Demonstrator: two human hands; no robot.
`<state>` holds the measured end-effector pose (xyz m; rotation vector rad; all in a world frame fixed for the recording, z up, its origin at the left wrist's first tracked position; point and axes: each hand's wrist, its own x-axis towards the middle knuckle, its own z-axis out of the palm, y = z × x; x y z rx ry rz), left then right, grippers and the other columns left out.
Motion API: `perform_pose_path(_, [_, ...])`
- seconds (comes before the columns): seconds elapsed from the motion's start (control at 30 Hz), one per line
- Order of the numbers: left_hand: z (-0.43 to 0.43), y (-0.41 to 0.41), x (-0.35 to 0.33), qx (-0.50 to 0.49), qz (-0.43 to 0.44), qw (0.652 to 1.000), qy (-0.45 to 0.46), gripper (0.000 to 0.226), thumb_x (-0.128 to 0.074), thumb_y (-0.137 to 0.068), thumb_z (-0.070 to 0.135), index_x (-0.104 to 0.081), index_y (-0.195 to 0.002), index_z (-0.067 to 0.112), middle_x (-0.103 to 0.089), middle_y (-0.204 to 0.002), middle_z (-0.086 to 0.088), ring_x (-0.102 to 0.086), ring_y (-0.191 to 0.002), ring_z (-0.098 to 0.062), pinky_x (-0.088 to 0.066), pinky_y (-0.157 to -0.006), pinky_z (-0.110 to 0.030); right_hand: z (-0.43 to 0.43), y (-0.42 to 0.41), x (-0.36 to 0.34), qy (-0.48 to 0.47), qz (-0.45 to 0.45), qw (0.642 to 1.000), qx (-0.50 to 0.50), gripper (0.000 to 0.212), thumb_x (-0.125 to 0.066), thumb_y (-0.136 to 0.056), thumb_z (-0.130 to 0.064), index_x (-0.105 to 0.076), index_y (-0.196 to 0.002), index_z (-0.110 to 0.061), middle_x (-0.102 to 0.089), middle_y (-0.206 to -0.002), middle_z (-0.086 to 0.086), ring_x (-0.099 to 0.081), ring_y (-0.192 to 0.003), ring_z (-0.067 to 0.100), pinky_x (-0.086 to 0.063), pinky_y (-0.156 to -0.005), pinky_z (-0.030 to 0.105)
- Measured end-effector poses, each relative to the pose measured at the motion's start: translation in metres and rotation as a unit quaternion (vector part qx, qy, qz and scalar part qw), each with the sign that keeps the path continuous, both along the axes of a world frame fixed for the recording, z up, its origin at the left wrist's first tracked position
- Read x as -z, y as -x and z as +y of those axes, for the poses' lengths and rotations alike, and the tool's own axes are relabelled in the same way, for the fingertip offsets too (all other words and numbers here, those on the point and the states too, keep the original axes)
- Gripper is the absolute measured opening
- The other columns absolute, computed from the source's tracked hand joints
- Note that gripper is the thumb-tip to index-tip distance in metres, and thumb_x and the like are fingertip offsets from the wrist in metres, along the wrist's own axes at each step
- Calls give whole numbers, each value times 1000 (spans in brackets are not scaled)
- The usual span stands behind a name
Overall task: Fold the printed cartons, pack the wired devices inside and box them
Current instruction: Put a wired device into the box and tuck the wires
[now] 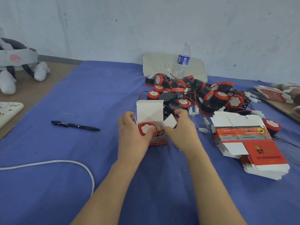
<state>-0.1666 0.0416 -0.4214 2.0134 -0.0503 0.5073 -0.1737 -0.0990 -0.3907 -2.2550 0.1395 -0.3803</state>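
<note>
Carton (150, 111) (one device (146, 128) inside); one pen (75, 125)

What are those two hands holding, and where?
Both hold the small open red-and-white cardboard carton. The left hand grips its left side, thumb on the red-rimmed round device inside; the right hand pinches its right side flap.

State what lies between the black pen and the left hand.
Only bare blue cloth separates the black pen and the left hand, head view.
</note>
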Motion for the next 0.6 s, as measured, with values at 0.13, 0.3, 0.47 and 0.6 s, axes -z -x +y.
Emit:
perform_pose_path(0.13, [1,1,1,-23,-55,998,-9,46,-74,-79,19,-31,-94,20,-31,-101,5,-44,-91,-17,-43,-71,-31,12,-1,5,28,-46,997,-56,17,-68,-85,-25,-54,-94,-21,-54,-81,-9,-49,-69,3,-38,-59,6])
perform_pose_path(0.3, [5,-2,1,38,-47,998,0,17,-62,-89,23,-49,-79,18,-47,-94,5,-46,-93,-18,-39,-76,-23,5,-3,3,54,-13,993,-107,8,-60,-91,-30,-65,-87,-25,-59,-93,-6,-51,-77,5,-38,-63,6])
perform_pose_path(0.47, [12,-8,-3,59,38,994,86,26,-46,-96,14,-55,-73,16,-50,-100,2,-53,-89,-10,-37,-65,-2,3,-7,9,-17,35,994,-100,39,-64,-89,-19,-48,-123,-23,-52,-123,-1,-52,-98,12,-37,-78,19])
perform_pose_path(0.6, [13,-8,2,80,78,991,71,46,-59,-92,16,-42,-135,18,-41,-124,5,-51,-104,-16,-45,-90,-27,1,-8,11,-92,37,986,-130,87,-61,-89,-9,-4,-153,-27,-44,-127,-21,-52,-71,12,-47,-72,20])
